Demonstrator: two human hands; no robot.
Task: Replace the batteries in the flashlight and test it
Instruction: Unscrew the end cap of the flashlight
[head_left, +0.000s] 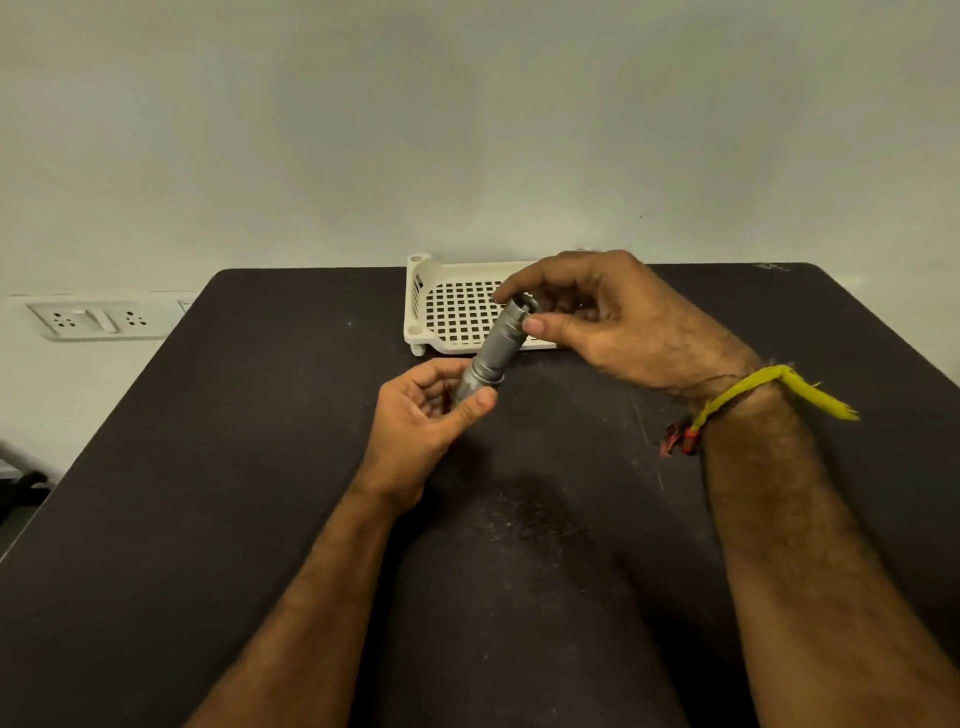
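Fingers of both hands grip the flashlight (493, 348): left low, right high.

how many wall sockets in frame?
2, both on the wall plate left of the table: one at its left, one right of the switch. More may be off-frame.
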